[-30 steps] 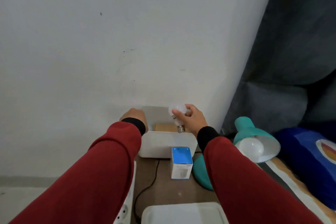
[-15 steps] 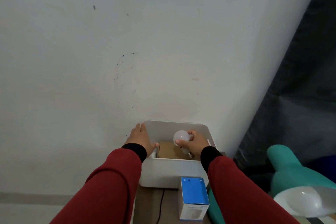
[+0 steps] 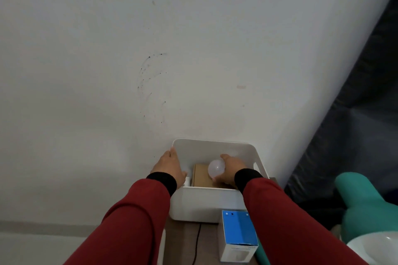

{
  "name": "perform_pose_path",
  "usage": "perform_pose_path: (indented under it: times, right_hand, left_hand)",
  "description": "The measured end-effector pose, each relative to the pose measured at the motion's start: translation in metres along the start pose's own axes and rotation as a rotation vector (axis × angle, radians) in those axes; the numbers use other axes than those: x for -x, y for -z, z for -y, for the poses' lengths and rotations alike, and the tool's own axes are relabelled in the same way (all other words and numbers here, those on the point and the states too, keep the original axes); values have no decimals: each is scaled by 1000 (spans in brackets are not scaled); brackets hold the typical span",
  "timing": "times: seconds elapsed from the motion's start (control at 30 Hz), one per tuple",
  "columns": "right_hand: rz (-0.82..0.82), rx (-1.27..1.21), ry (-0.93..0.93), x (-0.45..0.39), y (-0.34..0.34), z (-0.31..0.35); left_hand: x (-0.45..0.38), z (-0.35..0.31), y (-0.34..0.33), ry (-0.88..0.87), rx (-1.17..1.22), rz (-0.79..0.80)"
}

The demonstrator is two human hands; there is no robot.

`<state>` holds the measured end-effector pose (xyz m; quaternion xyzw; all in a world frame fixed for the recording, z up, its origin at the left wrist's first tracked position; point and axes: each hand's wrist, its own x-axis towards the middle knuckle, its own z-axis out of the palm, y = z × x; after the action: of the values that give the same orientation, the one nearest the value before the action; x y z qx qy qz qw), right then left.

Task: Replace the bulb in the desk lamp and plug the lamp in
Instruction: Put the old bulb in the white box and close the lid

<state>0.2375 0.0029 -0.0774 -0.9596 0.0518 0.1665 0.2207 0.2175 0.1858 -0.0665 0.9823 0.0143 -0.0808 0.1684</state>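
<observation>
against a bare white wall (image 3: 150,49), the left hand (image 3: 170,166) grips the white bin's (image 3: 206,204) rim while the right hand (image 3: 231,169) cradles a frosted bulb (image 3: 216,168) inside it, likely light, smooth and fragile, best held round its globe.

The single head-worn wide-angle view looks forward and down, close over a white bin (image 3: 206,202) against the wall (image 3: 129,71).

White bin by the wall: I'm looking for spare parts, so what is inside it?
Inside the white bin lies a brown cardboard box, and the right hand holds a white bulb over it. The hand and near wall hide the rest of the floor.
</observation>
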Motion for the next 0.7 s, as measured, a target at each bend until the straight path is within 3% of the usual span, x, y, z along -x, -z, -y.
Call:
perform_pose_path:
  times: [0.13, 0.27, 0.7]
  right_hand:
    - [-26, 325, 3, 14, 20, 10]
    - [-90, 484, 28, 42, 46, 21]
    - [-145, 419, -13, 186, 58, -8]
  left_hand:
    - [7, -6, 13, 61, -68, 2]
    - [25, -15, 31, 77, -151, -23]
    - [148, -38, 59, 30, -188, -81]
